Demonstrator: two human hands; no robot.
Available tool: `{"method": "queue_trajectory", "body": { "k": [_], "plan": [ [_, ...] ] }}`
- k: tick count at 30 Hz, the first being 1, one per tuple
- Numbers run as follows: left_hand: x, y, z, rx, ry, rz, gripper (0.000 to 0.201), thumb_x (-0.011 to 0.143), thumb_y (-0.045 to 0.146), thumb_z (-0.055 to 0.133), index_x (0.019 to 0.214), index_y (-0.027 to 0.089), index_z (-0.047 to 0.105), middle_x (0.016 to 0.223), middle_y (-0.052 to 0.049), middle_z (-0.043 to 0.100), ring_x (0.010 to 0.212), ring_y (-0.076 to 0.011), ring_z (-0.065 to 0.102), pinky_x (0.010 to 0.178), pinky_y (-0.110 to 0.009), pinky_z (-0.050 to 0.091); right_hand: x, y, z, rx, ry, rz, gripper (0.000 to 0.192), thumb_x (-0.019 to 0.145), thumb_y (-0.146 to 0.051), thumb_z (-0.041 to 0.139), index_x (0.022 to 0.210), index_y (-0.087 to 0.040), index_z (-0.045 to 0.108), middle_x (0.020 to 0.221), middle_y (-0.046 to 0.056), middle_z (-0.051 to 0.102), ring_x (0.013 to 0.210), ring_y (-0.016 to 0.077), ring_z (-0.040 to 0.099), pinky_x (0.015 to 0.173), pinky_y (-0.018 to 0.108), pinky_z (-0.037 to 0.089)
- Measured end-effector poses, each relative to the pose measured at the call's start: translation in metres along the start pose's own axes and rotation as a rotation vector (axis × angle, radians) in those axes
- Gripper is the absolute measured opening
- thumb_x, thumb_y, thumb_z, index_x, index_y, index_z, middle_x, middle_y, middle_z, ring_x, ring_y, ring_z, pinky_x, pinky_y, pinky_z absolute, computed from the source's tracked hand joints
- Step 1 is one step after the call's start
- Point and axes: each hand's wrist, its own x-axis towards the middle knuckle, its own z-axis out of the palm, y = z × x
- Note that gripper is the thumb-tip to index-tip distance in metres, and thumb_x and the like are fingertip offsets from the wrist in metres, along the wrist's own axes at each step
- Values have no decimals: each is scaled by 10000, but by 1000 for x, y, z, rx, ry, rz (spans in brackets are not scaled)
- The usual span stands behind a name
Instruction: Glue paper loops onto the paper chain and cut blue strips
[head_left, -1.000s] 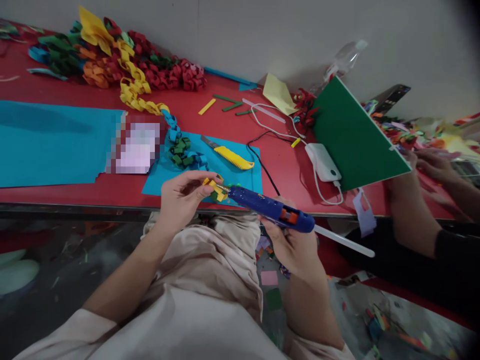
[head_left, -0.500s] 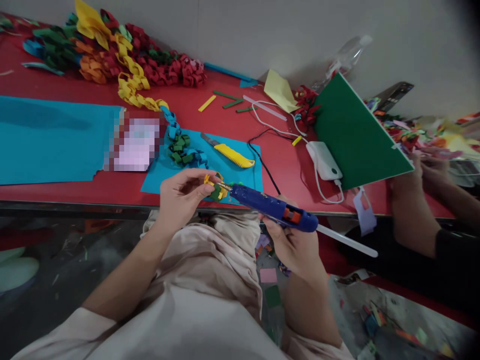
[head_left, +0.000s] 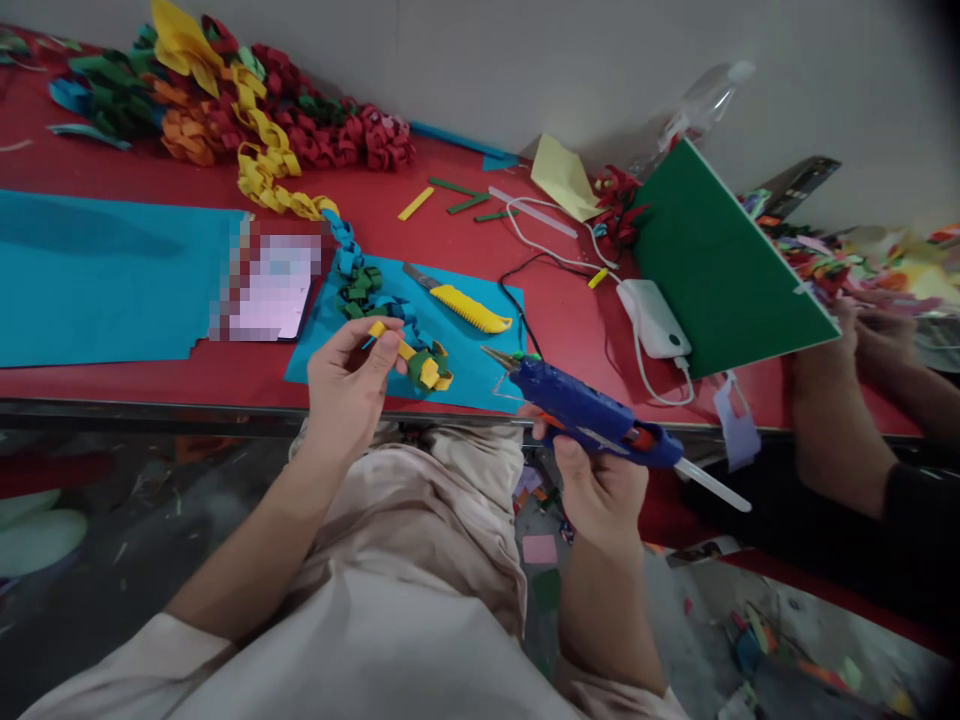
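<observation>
Between the thumb and fingers of my left hand (head_left: 349, 385) is a yellow paper strip (head_left: 406, 350), which runs to the green and yellow end of a paper chain (head_left: 362, 287). That chain trails back in blue, green and yellow links. My right hand (head_left: 600, 487) is wrapped round a blue glue gun (head_left: 592, 410), its metal tip pointing left and apart from the strip. A clear glue stick (head_left: 712, 485) juts from the gun's back end. Beyond my hands, a yellow utility knife (head_left: 471, 308) lies on a blue paper sheet (head_left: 491, 365).
A phone (head_left: 274, 285) with a blurred screen lies left, beside a large blue sheet (head_left: 105, 280). A white power bank (head_left: 652, 318) with cables stands by a green board (head_left: 727, 265). Paper chains (head_left: 195, 110) heap at the back. A co-worker's arms (head_left: 840, 420) rest at right.
The glue gun has drawn back to the right, away from the paper. My left hand has shifted slightly left, and the yellow strip now shows stretched out from the chain's end.
</observation>
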Motion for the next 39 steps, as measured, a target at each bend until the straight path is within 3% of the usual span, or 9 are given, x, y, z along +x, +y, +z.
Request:
{"method": "queue_trajectory", "body": {
  "k": [6,13,18,26,39],
  "plan": [
    [4,2,0,-90,26,-56,300,783,492,888,920,257,763,896,13,686,628,-58,582,536,-192,489,-6,4,8,-33,-132,22,259,996,-390,633,1222,-273,679,1050,94,744,899,253,711,836,425,573],
    [4,5,4,-196,53,-109,334,705,467,945,859,219,783,841,11,681,621,-46,572,548,-145,480,3,1,15,-26,-170,-101,212,1007,-332,633,1208,-277,672,1018,60,698,893,232,637,812,406,491],
    [2,3,4,-169,31,-95,285,760,472,905,872,239,785,848,5,679,619,-68,575,558,-186,502,5,0,18,5,-190,-120,188,999,-296,647,1183,-262,666,1012,55,675,894,226,615,812,403,477],
    [2,6,5,-259,30,-142,283,705,423,949,853,234,799,833,27,687,604,-28,581,533,-117,481,5,2,20,-9,-169,-120,186,977,-252,670,1162,-251,672,992,44,656,870,213,614,804,388,475],
    [0,5,5,-236,12,-131,284,715,427,940,875,234,806,854,19,700,617,-32,593,566,-124,499,5,-2,19,-65,-162,-129,145,999,-311,642,1114,-237,689,967,58,670,866,221,625,786,386,491]
  ]
}}
